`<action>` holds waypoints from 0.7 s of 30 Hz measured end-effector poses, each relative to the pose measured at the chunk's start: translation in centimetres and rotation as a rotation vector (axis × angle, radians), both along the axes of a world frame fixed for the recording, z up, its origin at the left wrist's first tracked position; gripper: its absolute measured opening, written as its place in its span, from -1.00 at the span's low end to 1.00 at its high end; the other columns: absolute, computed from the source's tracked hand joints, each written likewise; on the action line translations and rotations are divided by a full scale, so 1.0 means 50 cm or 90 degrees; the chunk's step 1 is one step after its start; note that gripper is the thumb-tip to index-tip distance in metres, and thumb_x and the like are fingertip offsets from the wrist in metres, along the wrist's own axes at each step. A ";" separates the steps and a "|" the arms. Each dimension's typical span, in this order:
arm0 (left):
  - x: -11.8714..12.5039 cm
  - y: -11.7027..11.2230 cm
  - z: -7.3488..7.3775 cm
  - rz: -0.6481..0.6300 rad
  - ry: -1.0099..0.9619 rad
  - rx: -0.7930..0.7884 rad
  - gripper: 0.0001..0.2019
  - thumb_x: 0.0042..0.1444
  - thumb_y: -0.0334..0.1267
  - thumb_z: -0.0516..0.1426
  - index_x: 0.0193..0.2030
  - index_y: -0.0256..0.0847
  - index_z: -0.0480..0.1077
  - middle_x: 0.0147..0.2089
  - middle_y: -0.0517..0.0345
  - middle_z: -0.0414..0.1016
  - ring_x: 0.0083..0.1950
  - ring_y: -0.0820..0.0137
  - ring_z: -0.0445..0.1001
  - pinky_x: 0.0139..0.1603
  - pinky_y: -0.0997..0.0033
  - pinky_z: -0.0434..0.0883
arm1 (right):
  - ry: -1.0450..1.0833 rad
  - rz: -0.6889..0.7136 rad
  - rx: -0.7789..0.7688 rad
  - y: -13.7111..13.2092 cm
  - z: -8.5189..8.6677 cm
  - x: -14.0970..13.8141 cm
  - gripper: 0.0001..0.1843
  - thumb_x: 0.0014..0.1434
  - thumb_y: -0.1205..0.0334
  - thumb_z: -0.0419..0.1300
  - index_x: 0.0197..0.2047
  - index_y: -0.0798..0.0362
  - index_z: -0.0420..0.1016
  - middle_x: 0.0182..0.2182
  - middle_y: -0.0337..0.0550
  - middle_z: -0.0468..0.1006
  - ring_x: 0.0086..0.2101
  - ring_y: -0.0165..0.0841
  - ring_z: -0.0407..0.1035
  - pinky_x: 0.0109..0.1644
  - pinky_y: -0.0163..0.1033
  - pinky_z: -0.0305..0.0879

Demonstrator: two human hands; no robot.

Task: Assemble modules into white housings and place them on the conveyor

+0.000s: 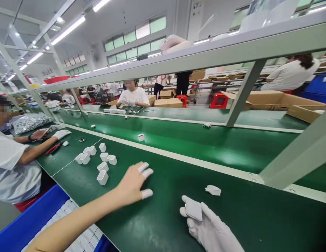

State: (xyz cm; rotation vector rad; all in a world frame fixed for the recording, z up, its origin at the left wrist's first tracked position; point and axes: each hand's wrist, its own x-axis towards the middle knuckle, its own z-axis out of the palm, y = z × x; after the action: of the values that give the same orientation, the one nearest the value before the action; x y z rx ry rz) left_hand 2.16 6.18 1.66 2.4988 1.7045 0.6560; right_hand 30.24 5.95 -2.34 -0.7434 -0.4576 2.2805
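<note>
My right hand (205, 224), in a white glove, is closed around a small white plastic case (193, 209) with rounded corners. Fingertip covers sit on several fingers of my left hand (135, 180), which reaches over the green worktop with its fingers apart and nothing in them. To the left of that hand stands a loose group of white hollow housings (102, 177). A crumpled white piece, perhaps a cloth or glove (213, 190), lies beyond my right hand.
A blue bin (23, 224) full of white parts stands at lower left. A co-worker (13, 161) sits at the left near red-handled pliers (54, 148). One white part (141, 137) is on the green conveyor belt (173, 141). A slanted metal post (296, 154) rises at right.
</note>
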 end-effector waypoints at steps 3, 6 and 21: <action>-0.142 0.032 0.010 0.293 0.028 0.053 -0.55 -0.01 -0.13 0.24 0.06 -0.14 0.39 0.25 -0.12 0.28 0.32 -0.08 0.11 0.26 -0.15 0.09 | -0.024 -0.017 -0.024 0.008 0.005 0.001 -0.62 0.04 0.05 0.33 -0.09 0.04 0.56 -0.27 -0.05 0.62 -0.44 -0.42 0.43 -0.27 -0.35 0.46; -0.248 0.038 0.015 0.403 -0.027 0.048 -0.67 0.08 -0.11 0.13 -0.04 -0.17 0.44 0.09 -0.05 0.46 0.16 0.02 0.35 0.15 0.02 0.29 | -0.051 -0.023 -0.014 0.007 0.013 -0.001 -0.61 0.05 0.03 0.31 -0.08 0.03 0.55 -0.28 -0.05 0.62 -0.43 -0.40 0.45 -0.26 -0.34 0.48; -0.140 -0.112 -0.073 0.411 -0.154 0.014 -0.79 0.14 -0.18 0.05 -0.08 -0.08 0.32 0.00 0.09 0.30 -0.16 0.27 0.46 -0.14 0.25 0.46 | -0.098 0.044 0.153 -0.010 0.055 0.003 -0.85 0.21 0.15 0.17 -0.31 -0.02 0.53 -0.14 -0.18 0.45 0.14 -0.30 0.20 0.24 -0.22 0.16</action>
State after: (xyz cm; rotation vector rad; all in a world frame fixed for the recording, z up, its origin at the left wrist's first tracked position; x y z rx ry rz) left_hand -4.85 0.61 -1.98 1.7478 2.3978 0.9604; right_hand 30.41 5.47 0.39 -0.7928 -0.8258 2.1891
